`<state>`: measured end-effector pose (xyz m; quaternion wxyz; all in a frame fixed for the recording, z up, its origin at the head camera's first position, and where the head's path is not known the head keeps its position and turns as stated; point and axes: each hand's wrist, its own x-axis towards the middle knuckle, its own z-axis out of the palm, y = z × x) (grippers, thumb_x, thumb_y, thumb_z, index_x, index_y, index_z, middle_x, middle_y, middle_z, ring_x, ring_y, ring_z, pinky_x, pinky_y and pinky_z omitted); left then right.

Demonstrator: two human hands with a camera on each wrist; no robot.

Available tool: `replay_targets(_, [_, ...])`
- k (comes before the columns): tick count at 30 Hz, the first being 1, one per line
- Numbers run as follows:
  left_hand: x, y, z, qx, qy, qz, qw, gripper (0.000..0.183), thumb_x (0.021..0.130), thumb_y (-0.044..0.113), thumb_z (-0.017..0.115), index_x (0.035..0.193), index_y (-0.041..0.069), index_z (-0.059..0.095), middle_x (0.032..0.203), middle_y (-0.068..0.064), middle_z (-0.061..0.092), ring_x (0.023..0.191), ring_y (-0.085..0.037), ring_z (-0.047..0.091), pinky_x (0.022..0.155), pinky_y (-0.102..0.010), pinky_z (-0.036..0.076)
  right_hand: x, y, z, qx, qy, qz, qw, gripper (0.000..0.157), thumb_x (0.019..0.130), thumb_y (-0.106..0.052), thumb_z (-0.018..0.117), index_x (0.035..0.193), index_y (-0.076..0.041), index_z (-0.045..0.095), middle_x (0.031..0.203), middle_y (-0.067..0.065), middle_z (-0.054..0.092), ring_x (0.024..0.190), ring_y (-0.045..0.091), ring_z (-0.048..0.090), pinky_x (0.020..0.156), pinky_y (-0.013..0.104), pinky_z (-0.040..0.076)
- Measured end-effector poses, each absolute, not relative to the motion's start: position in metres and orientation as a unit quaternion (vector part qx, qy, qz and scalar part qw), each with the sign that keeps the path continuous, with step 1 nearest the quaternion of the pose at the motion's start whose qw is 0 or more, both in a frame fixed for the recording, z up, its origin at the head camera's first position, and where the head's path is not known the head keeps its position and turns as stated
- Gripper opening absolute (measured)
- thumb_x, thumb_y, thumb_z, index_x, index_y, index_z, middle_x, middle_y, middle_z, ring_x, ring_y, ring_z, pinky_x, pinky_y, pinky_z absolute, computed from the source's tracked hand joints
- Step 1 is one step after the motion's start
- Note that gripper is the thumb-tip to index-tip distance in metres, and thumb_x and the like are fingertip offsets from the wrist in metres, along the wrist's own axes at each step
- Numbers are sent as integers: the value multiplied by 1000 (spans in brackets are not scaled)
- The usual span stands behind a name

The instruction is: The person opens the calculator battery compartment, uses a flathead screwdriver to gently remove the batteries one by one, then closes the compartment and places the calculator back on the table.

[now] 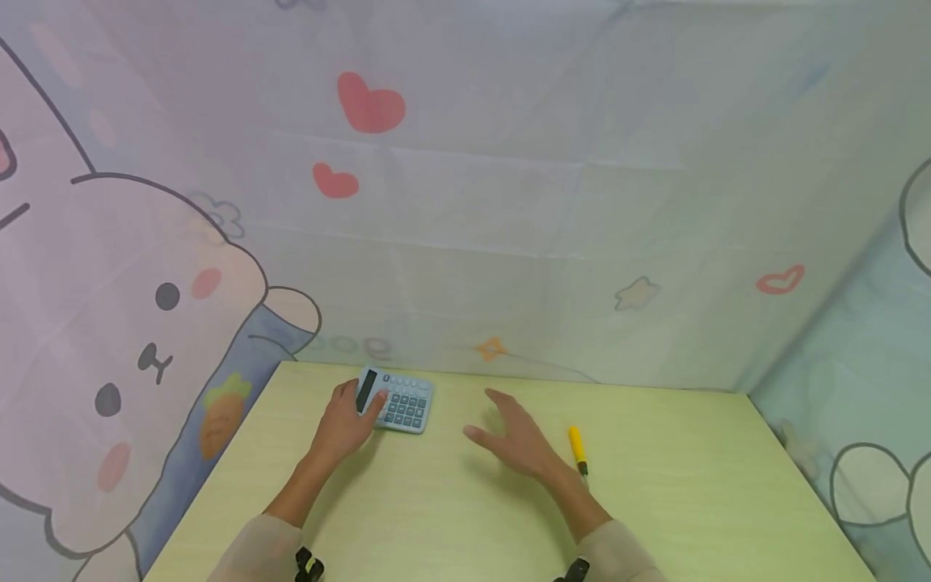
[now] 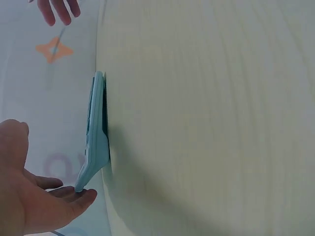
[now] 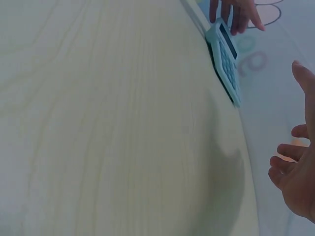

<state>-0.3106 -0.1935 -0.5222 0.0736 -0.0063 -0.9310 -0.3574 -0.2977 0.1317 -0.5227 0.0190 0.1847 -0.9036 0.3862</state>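
Observation:
A light blue calculator (image 1: 407,408) lies near the back edge of the table, its dark display at the left end and its keys facing up. My left hand (image 1: 349,422) is at the display end. In the left wrist view, the fingertips (image 2: 84,196) touch that raised end from the side, while the thumb (image 2: 14,142) stands apart from it. To the right of the calculator, my right hand (image 1: 515,440) hovers over the table, thumb and fingers spread, holding nothing. Past the right wrist lies a yellow-handled screwdriver (image 1: 577,444); the forearm partly hides its thin shaft.
The pale yellow table (image 1: 698,485) ends at the back against a hanging cloth (image 1: 509,202) printed with hearts and a rabbit. Another stretch of printed cloth (image 1: 880,339) hangs along the right side.

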Motion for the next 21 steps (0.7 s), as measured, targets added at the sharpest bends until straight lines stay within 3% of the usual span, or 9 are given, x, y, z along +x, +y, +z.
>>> replay_targets(9, [-312, -193, -516, 1, -922, -383, 65, 95, 98, 68, 34, 149, -12, 26, 152, -32, 29, 138, -50, 33, 111, -61, 30, -299, 111, -529, 214, -860, 463, -20, 71, 98, -47, 58, 154, -11, 34, 152, 20, 40, 130, 49, 46, 105, 58, 40])
replay_targets(15, [-313, -191, -513, 6, -922, -382, 61, 101, 96, 72, 33, 149, -13, 26, 151, -34, 30, 138, -50, 32, 111, -61, 29, -300, 98, -534, 210, -836, 506, -38, 69, 99, -40, 59, 153, -7, 33, 154, 18, 38, 136, 43, 42, 109, 52, 39])
replay_targets(21, [-316, -192, -513, 10, -916, -397, 58, 105, 93, 76, 32, 149, -12, 27, 149, -34, 32, 137, -49, 35, 110, -61, 30, -301, 85, -536, 204, -785, 583, -56, 60, 101, -23, 56, 151, 2, 33, 154, 23, 36, 139, 41, 39, 111, 53, 35])
